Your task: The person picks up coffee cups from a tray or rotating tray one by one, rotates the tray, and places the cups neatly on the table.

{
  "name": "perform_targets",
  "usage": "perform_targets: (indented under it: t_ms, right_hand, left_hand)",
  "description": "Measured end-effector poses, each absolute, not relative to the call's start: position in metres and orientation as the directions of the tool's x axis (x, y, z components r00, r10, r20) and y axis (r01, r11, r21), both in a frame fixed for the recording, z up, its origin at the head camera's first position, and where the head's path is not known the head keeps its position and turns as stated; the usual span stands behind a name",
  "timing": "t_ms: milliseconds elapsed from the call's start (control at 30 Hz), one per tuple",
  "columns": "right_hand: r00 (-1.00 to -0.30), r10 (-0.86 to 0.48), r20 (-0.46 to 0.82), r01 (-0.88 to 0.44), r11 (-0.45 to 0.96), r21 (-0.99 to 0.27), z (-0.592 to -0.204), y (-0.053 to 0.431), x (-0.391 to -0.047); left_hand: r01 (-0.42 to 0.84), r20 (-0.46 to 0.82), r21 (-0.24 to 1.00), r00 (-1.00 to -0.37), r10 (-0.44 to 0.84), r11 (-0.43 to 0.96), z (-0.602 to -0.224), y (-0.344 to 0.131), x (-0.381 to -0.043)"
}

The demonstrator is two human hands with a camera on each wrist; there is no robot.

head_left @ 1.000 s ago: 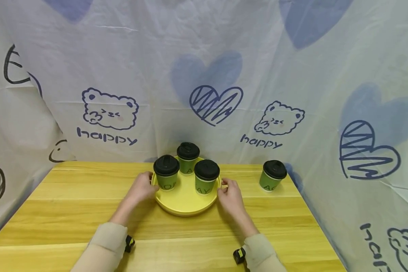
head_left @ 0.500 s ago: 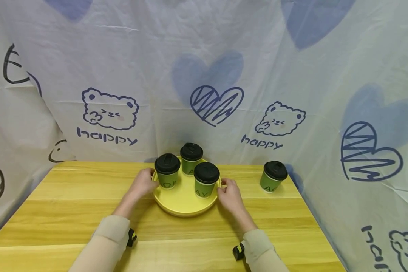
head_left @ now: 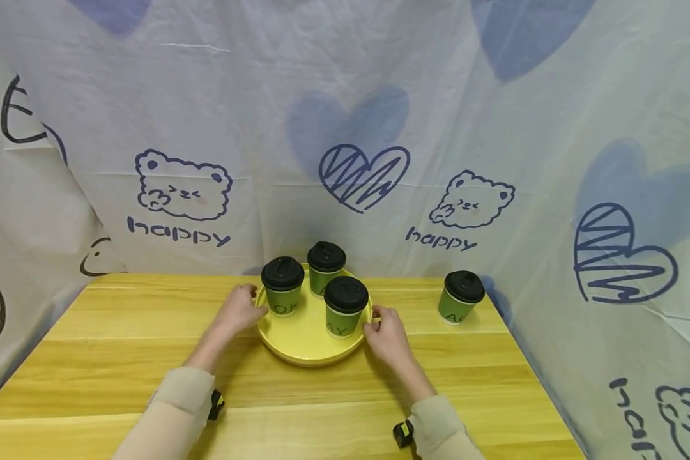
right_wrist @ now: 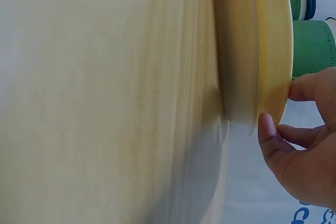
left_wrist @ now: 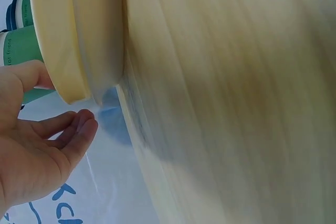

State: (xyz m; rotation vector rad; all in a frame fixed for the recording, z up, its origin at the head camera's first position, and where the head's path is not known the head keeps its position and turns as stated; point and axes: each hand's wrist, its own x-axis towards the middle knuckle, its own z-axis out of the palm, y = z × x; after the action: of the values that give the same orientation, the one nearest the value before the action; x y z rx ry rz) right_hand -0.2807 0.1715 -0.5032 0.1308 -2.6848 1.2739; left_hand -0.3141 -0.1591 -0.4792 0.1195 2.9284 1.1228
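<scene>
A round yellow tray (head_left: 307, 342) carries three green paper cups with black lids: a left cup (head_left: 284, 301), a back cup (head_left: 321, 281) and a front right cup (head_left: 343, 322). From the left side, my left hand (head_left: 239, 312) holds the tray's edge. Its thumb lies over the rim in the left wrist view, the other fingers curled close beside the outer wall. Opposite it, my right hand (head_left: 390, 335) pinches the rim. The right wrist view has the thumb inside the edge and a fingertip against the outer wall.
Another lidded green cup (head_left: 459, 306) stands apart on the wooden table (head_left: 299, 409), near its back right corner. A white printed cloth (head_left: 264, 115) hangs right behind the table and along both sides.
The tray has turned a little clockwise seen from above: the back cup shifted right, the front right cup came forward and left, the left cup went back. Both hands stay at the rim.
</scene>
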Motion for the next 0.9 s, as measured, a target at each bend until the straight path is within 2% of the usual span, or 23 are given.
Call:
perform_targets:
  t_ms: [433,700,900]
  right_hand:
    - [-0.981,-0.025,0.191,-0.156,0.685,-0.712,-0.499,0.166,-0.262]
    - [-0.988,-0.042,0.15,-0.135,0.711,-0.69,-0.495,0.169,-0.254]
    - [-0.972,-0.041,0.232,-0.2,0.666,-0.719,-0.489,0.173,-0.251]
  left_hand:
    - [0.194,0.099,0.463,-0.981,0.167,0.865,-0.486,-0.165,-0.303]
    - [0.234,0.088,0.417,-0.972,0.217,0.878,-0.493,-0.168,-0.304]
    - [0.279,0.096,0.355,-0.96,0.262,0.892,-0.493,-0.171,-0.306]
